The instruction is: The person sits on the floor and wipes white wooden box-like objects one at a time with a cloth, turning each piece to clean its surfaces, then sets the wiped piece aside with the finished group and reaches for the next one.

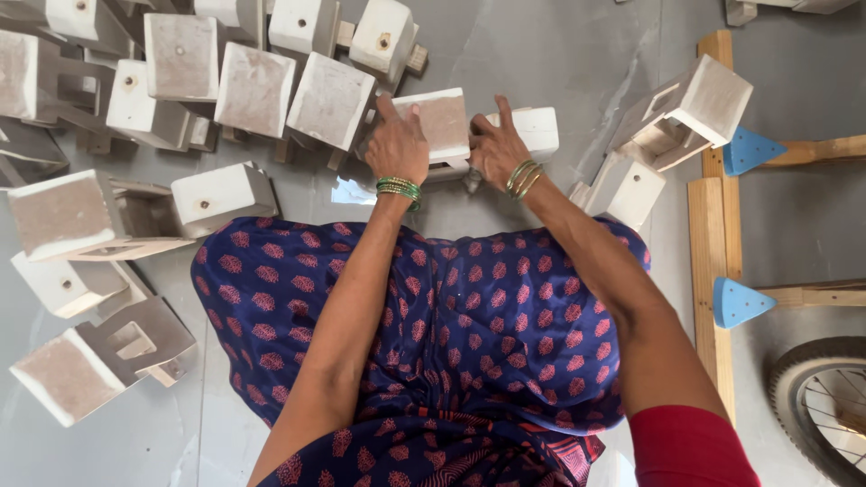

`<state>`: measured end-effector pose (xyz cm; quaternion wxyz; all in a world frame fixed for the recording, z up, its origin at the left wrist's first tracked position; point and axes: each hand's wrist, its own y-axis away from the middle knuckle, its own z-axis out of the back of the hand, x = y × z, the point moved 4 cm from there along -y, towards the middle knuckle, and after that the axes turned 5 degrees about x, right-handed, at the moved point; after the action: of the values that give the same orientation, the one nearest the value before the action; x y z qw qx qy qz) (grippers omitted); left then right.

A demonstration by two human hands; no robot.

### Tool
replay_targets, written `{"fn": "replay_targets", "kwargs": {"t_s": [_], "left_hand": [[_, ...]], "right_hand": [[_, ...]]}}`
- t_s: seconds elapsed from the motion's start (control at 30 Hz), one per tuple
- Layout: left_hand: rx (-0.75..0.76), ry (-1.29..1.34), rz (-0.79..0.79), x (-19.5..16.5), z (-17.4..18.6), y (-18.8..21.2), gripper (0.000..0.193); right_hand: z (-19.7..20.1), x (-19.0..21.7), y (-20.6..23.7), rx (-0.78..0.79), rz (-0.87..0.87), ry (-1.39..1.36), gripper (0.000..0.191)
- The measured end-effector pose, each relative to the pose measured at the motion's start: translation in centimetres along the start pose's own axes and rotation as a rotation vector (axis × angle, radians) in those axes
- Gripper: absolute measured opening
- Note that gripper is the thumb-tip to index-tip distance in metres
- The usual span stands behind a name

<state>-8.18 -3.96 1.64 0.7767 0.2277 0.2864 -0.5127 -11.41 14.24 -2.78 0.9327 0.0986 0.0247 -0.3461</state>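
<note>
A white-painted wooden block piece (444, 124) lies on the grey floor just beyond my lap. My left hand (397, 142) rests on its left side, fingers curled over the top edge. My right hand (494, 149) presses on its right side, next to a second white block (537, 128) joined behind it. Green bangles circle both wrists. My blue cloth with red dots (469, 334) covers my knees below the hands.
Several white block-and-frame pieces (254, 88) are piled at the upper left and along the left side (90, 361). Another such piece (686, 113) leans at the right. A wooden frame with blue corner brackets (738, 302) and a bicycle wheel (825, 406) stand at the right.
</note>
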Motion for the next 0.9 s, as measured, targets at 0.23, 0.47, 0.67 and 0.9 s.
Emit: {"fn": "replay_targets", "kwargs": {"t_s": [0.23,0.47,0.67,0.9], "left_hand": [[0.008,0.047,-0.041,-0.2,0.2,0.2,0.048],[0.015,0.03,-0.021,-0.3,0.3,0.1,0.048],[0.023,0.005,0.019,-0.2,0.2,0.2,0.047],[0.013,0.019,0.002,-0.4,0.2,0.0,0.049]], "right_hand": [[0.5,0.5,0.1,-0.173,-0.033,0.115,0.023],[-1.7,0.9,-1.4,0.008,-0.151,0.201,0.04],[-2.4,-0.1,-2.3,0.302,-0.053,0.198,0.03],[-3.1,-0.2,-1.8,-0.181,-0.092,0.025,0.02]]}}
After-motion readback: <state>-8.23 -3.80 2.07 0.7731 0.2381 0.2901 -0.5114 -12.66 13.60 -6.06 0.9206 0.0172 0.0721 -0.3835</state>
